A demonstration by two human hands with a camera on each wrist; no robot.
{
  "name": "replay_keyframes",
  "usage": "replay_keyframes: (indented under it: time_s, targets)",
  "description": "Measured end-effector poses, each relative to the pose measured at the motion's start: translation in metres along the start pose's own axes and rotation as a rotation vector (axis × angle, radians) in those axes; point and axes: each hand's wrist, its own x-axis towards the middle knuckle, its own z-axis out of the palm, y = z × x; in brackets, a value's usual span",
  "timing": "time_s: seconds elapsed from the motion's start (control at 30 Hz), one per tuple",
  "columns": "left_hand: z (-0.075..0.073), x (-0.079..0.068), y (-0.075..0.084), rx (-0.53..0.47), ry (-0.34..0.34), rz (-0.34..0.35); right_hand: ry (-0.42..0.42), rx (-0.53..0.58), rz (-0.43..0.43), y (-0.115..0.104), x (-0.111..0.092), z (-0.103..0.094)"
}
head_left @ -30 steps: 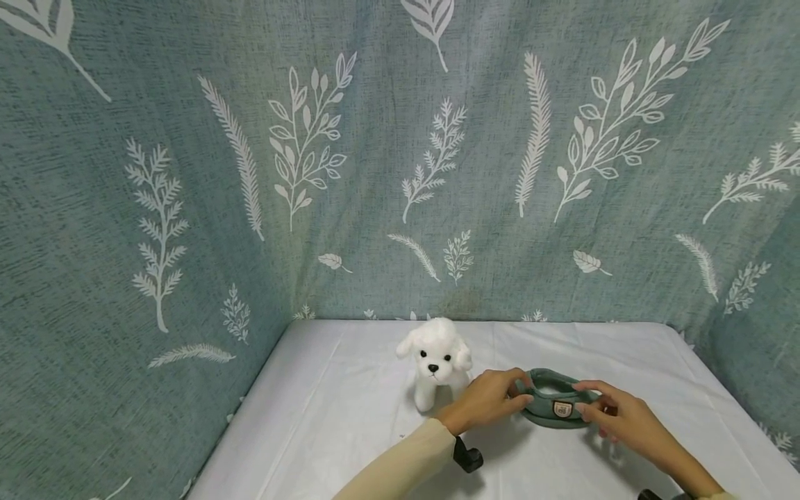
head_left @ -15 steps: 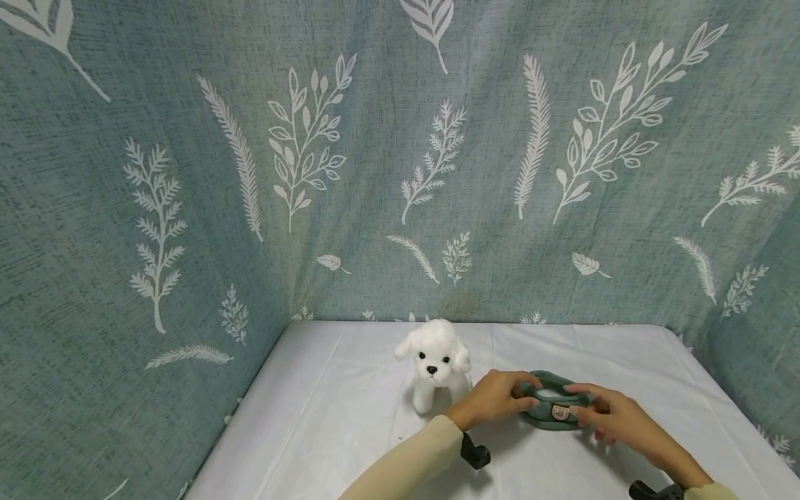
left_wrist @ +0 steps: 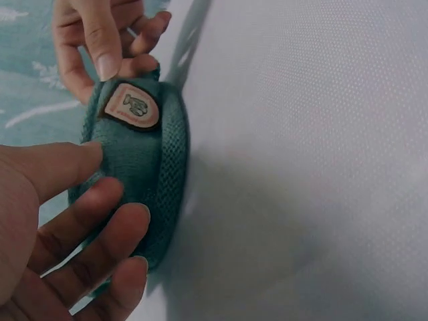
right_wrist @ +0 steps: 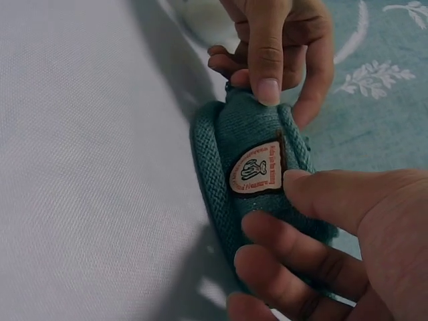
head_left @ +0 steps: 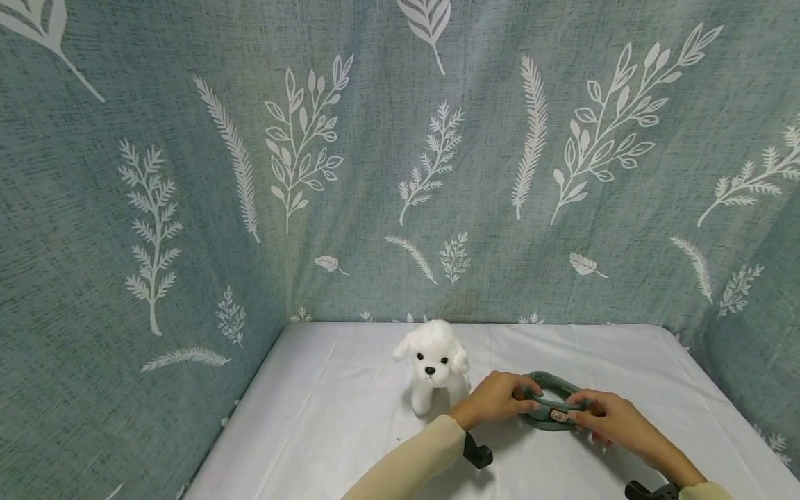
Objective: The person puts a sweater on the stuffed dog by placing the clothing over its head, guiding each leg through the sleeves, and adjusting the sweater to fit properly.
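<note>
A green knitted band [head_left: 545, 418] with rolled edges and a small pale patch [right_wrist: 256, 167] forms an oval loop low over the white table. My left hand [head_left: 500, 396] pinches its left end between thumb and fingers. At the opposite end, my right hand [head_left: 615, 420] pinches the rim close beside the patch. Both wrist views show the thumbs on the near face of the knit, with the other fingers loosely bent below. A white plush dog [head_left: 431, 361] stands just left of my left hand, its hindquarters partly hidden by that hand.
A white cloth [head_left: 325, 417] covers the table. Green curtains [head_left: 375, 173] with white leaf prints rise behind it and along both sides. A black wrist mount [head_left: 478, 453] sits under my left wrist.
The band's front has tipped, so its patch looks flatter in the head view. My hands have come slightly closer together along the rim. The plush dog stays put.
</note>
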Motion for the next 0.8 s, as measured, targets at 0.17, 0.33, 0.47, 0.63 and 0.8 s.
replay_keyframes:
  time_s: [0.17, 0.33, 0.47, 0.63, 0.8]
  targets:
    - [0.0047, 0.0002, -0.0022, -0.021, -0.009, 0.008, -0.024, 0.045, -0.026, 0.0011, -0.0008, 0.0006]
    - [0.0066, -0.0015, -0.0039, -0.136, -0.008, -0.011, -0.031, 0.065, -0.044, 0.0017, -0.0025, 0.0022]
    - [0.0051, -0.0014, -0.005, -0.282, 0.011, -0.027, -0.026, 0.071, -0.054, 0.0021, -0.0033, 0.0006]
    - [0.0035, -0.0009, -0.006, -0.402, 0.022, -0.042, -0.028, 0.097, -0.044, 0.0019, -0.003, -0.0023]
    - [0.0041, -0.0019, -0.0069, -0.482, 0.027, -0.064, -0.035, 0.12, -0.028, 0.0036, -0.0022, -0.0035]
